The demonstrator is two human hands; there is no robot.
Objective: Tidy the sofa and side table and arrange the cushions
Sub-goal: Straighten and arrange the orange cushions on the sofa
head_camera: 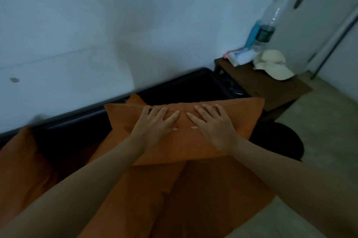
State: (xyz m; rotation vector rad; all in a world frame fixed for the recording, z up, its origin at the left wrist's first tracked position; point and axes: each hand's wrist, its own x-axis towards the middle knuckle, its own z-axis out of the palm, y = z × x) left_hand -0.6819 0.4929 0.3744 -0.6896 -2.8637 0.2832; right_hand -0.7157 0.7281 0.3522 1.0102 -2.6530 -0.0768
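Cushion (242, 119), orange, lies on the dark sofa (193, 84) near the side table (271, 90) | left hand (155, 123) and right hand (213, 127) press flat on it, fingers spread.

Both forearms are bare, with no sleeves showing; the left hand (155, 122) and right hand (214, 126) wear nothing.

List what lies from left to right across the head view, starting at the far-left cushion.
Far-left orange cushion → left hand → right hand, both flat on the middle orange cushion → white pack → cream cap on the side table.
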